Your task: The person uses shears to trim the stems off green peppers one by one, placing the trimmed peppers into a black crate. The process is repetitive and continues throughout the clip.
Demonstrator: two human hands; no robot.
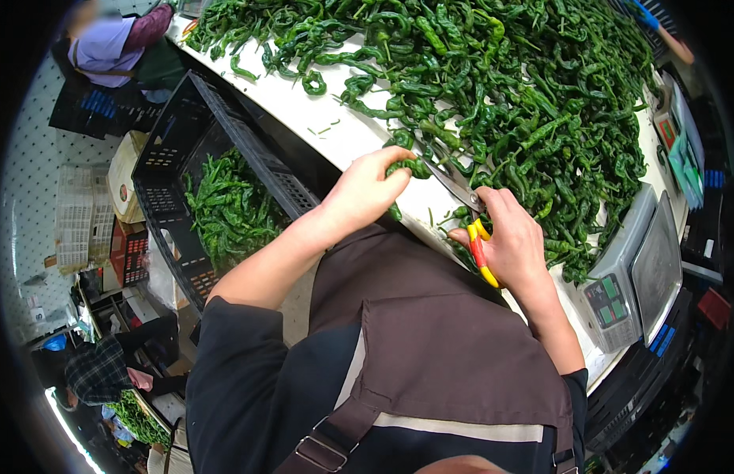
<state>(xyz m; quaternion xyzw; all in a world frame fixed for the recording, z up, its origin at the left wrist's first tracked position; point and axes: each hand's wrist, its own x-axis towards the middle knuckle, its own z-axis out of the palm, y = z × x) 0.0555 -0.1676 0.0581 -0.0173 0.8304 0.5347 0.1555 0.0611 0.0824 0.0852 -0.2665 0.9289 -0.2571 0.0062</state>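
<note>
Between its thumb and index finger, my left hand (367, 189) holds a curled green pepper (419, 168) near the table's front edge. My right hand (512, 237) grips scissors (459, 188) with red and yellow handles, their metal blades parted and pointing toward that pepper. Under and beyond both hands, a large heap of long wrinkled green peppers (521, 77) covers much of the white table (319, 127). Small cut stems (325, 128) lie on the bare part of the tabletop. Whether a blade touches the held pepper is hard to tell.
Left of the table stands a black plastic crate (165, 195) with green peppers (231, 207) inside. A digital scale (616, 302) sits at the table's right end. Cartons (127, 178) stand beyond the crate. Other people are at the upper left, lower left and upper right.
</note>
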